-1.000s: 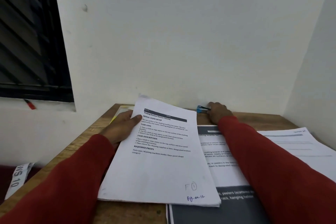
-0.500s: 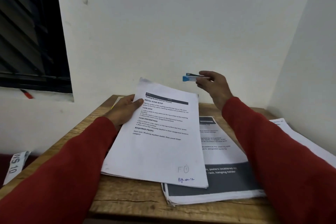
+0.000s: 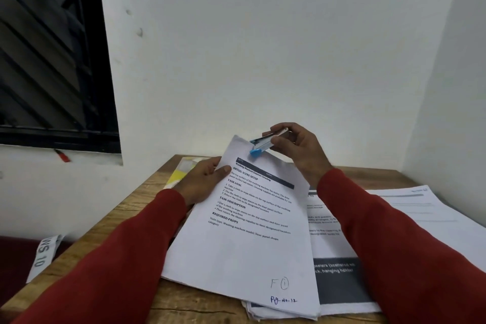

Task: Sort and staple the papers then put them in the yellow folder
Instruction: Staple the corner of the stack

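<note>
My right hand [image 3: 299, 150] pinched the blue stapler [image 3: 263, 143] at the stack's [image 3: 247, 239] top corner; my left hand [image 3: 203, 181] clasped its edge; stapling step, I judged; squeeze next; yellow folder [image 3: 181, 175] lay beneath.

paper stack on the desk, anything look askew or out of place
The white printed paper stack held by the left hand lies skewed across the other printed sheets, its near edge overhanging the wooden table. The right hand holds the small blue stapler at its far corner. Nothing looks damaged.
</note>
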Action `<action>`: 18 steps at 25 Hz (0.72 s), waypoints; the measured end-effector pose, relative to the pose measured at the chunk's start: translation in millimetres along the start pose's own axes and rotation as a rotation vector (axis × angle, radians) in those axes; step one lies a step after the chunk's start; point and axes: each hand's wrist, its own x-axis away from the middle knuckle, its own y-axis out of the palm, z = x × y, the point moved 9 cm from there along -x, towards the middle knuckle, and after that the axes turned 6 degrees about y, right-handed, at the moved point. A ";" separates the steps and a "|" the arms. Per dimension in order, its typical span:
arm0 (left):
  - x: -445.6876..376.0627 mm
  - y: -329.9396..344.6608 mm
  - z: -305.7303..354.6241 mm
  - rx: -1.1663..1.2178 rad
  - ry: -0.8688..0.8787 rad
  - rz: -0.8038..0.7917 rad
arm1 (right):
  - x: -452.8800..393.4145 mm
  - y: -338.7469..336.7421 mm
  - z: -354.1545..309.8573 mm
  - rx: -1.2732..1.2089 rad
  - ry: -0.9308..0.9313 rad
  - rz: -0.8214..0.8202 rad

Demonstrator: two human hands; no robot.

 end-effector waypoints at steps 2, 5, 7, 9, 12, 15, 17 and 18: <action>1.5 4.5 6.0 -0.068 0.046 -0.021 | 4.2 7.6 -4.7 -0.010 -0.009 -0.037; 1.9 9.0 9.7 -0.163 0.097 -0.047 | 7.2 16.9 -6.6 -0.001 -0.004 -0.073; 0.8 10.9 8.4 -0.206 0.111 -0.062 | 7.6 18.5 -7.0 -0.030 -0.002 -0.073; 0.2 12.2 6.2 -0.219 0.118 -0.077 | 6.9 18.0 -7.3 -0.072 -0.001 -0.063; -0.4 13.2 4.9 -0.227 0.128 -0.084 | 6.1 18.0 -5.9 -0.109 0.014 -0.046; 0.4 15.3 6.5 -0.209 0.129 -0.085 | 5.8 19.1 -3.8 -0.109 0.026 -0.040; 1.5 17.6 8.1 -0.211 0.136 -0.094 | 5.5 19.5 -3.5 -0.113 0.031 -0.046; 1.4 17.9 7.6 -0.213 0.138 -0.095 | 5.2 19.4 -3.0 -0.116 0.035 -0.050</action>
